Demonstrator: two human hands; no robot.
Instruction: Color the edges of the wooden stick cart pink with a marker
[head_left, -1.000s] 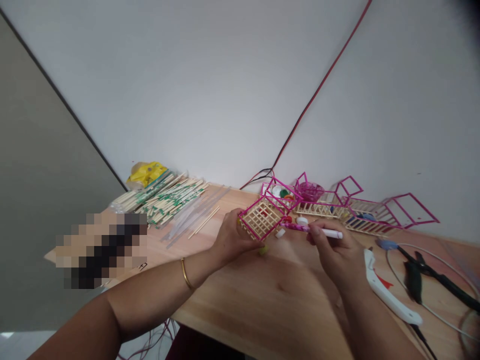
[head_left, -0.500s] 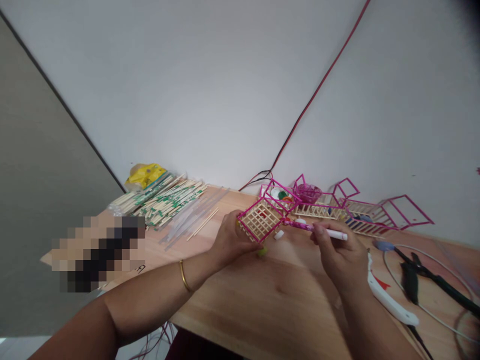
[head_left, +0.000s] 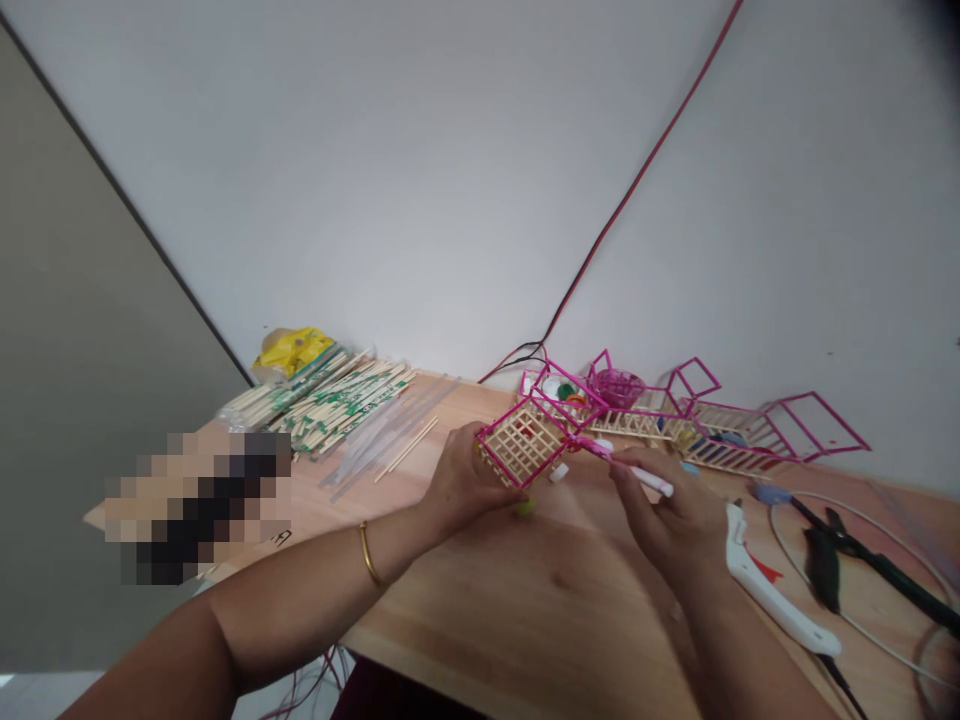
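Note:
My left hand (head_left: 454, 478) grips a small lattice frame of thin wooden sticks (head_left: 519, 447), its outer edges coloured pink. Pinched in my right hand (head_left: 664, 510) is a white-handled paintbrush (head_left: 649, 481) with pink smears along its front part. Its tip meets or nearly meets the right corner of the frame; I cannot tell whether they touch. A yellow-green bit (head_left: 526, 507) shows just below the left fingers. Beside the frame lies a small white cap (head_left: 559, 472). Behind it stands a pink-stained clear bowl (head_left: 616, 388).
More pink-edged stick frames (head_left: 739, 445) stand along the wall. Bundled sticks in green-printed wrappers (head_left: 337, 400), clear strips (head_left: 371, 455) and a yellow bag (head_left: 295, 350) lie left. At right are a white glue gun (head_left: 780, 595), black-handled pliers (head_left: 823, 565) and a cable (head_left: 870, 622).
My right hand has moved left with the paintbrush, whose front part is now closer to the frame's corner and angled more steeply. My left hand and the frame have barely moved.

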